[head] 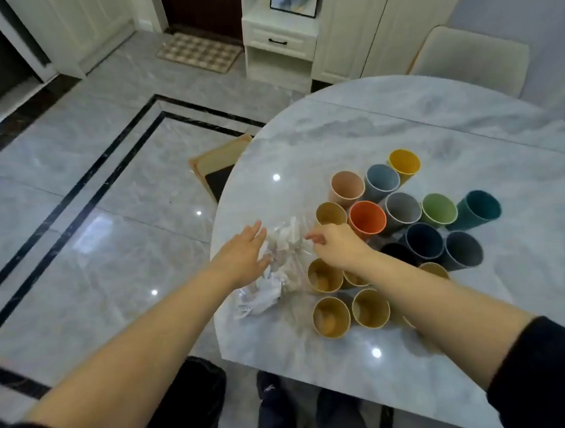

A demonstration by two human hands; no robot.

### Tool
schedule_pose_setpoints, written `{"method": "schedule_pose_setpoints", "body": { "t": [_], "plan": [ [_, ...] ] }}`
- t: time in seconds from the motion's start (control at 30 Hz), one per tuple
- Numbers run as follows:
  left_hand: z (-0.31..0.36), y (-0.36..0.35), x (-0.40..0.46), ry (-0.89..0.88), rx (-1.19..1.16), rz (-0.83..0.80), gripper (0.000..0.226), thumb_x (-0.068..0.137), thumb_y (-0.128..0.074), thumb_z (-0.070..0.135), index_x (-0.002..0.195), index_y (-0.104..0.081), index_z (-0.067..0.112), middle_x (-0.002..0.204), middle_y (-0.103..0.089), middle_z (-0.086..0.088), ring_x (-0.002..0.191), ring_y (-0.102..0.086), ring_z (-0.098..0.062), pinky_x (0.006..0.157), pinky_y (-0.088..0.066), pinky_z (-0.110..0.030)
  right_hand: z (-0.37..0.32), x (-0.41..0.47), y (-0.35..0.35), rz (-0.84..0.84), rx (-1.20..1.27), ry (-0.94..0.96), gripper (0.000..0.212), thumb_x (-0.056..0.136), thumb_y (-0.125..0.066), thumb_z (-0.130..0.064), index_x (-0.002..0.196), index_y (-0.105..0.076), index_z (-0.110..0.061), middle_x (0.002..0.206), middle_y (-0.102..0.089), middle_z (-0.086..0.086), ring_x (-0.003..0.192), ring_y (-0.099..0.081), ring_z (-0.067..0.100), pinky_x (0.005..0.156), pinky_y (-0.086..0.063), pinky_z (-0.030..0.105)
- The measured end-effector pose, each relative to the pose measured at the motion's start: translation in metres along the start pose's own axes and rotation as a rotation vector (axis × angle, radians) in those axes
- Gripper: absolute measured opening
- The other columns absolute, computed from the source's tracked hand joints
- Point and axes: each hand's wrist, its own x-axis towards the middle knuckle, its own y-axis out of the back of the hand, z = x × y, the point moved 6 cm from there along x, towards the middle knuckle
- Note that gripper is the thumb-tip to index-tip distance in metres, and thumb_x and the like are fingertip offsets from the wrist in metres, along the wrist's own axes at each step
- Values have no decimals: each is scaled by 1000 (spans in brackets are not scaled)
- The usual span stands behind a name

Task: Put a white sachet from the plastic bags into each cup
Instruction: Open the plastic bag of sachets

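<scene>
Clear plastic bags (286, 247) with white sachets (263, 297) inside lie crumpled at the left edge of the marble table (401, 122). My left hand (243, 253) rests flat on the bags with its fingers spread. My right hand (335, 247) hovers at the bags' right side, fingers curled and pinched, though blur hides whether it holds anything. Several tan cups (330, 317) stand near me, and coloured cups, among them an orange one (367, 217), stand to the right. My right forearm covers some cups.
A beige chair (474, 56) stands behind the table. A wooden stool (217, 165) sits on the floor past the table's left edge. A black bin (194, 403) is on the floor by my legs. The table's far half is bare marble.
</scene>
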Motion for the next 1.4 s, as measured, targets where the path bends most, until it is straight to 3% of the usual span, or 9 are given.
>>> {"method": "schedule_pose_setpoints", "body": {
  "t": [0.13, 0.27, 0.57, 0.73, 0.87, 0.97, 1.1, 1.23, 1.4],
  "plan": [
    [-18, -25, -1, 65, -117, -58, 73, 105, -38, 47, 162, -7, 12, 171, 2, -3, 158, -5, -24, 127, -15, -39, 2, 7, -14, -85, -31, -100, 35, 99, -46, -9, 129, -64, -8, 116, -68, 15, 76, -59, 14, 65, -47, 17],
    [-29, -37, -5, 108, -241, -57, 73, 105, -41, 46, 163, -8, 17, 171, 1, 3, 157, -11, -21, 125, -19, -38, 2, 16, -25, -96, -63, -145, 31, 100, -44, -10, 119, -65, 3, 114, -68, 20, 104, -65, 35, 91, -54, 41],
    [-43, -43, -5, 138, -407, -26, 65, 105, -45, 40, 161, -21, 18, 170, -10, 6, 155, -17, -14, 124, -19, -33, -10, 46, -29, 95, 21, -166, 35, 101, -50, -16, 133, -56, -2, 110, -70, 22, 102, -67, 37, 92, -55, 48],
    [-50, -46, -4, 150, -413, 1, 59, 106, -44, 38, 159, -29, 16, 169, -18, 5, 154, -21, -14, 122, -20, -30, -12, 60, -25, 241, 113, -230, 39, 94, -57, -10, 133, -61, -10, 113, -71, 17, 107, -67, 33, 94, -55, 41],
    [-55, -42, -6, 153, -484, 42, 55, 106, -45, 35, 155, -37, 14, 167, -27, -1, 152, -27, -17, 122, -20, -29, -9, 61, -26, 154, 537, -388, 32, 87, -72, -6, 119, -70, -9, 105, -73, 12, 96, -69, 22, 92, -55, 29],
    [-54, -18, -11, 162, -544, 205, 39, 104, -51, 31, 136, -59, 12, 143, -58, -6, 126, -56, -18, 108, -40, -30, -24, 51, -33, -40, 949, -533, 26, 85, -75, -6, 110, -71, -3, 89, -68, 8, 77, -63, 14, 79, -55, 24],
    [-44, 35, -23, 189, -860, 494, 12, 100, -58, 25, 93, -65, 18, 89, -71, -2, 80, -69, -15, 78, -56, -30, -46, 45, -35, -168, 1078, -545, 22, 86, -76, -16, 107, -74, -9, 102, -75, 9, 91, -69, 18, 81, -58, 28],
    [-27, 73, -31, 201, -1252, 481, 19, 102, -55, 24, 86, -61, 16, 81, -69, -7, 71, -72, -23, 79, -63, -44, -77, 28, -12, -191, 1055, -409, 22, 85, -77, -19, 105, -77, -9, 100, -79, 8, 96, -74, 20, 89, -59, 31],
    [8, 130, -65, 62, -1210, 511, 26, 101, -57, 32, 88, -60, 10, 84, -71, -9, 77, -74, -25, 72, -63, -34, -107, -10, 29, -149, 1076, -246, 24, 83, -79, -22, 103, -78, -9, 103, -78, 10, 101, -72, 21, 83, -59, 31]
  ]
}}
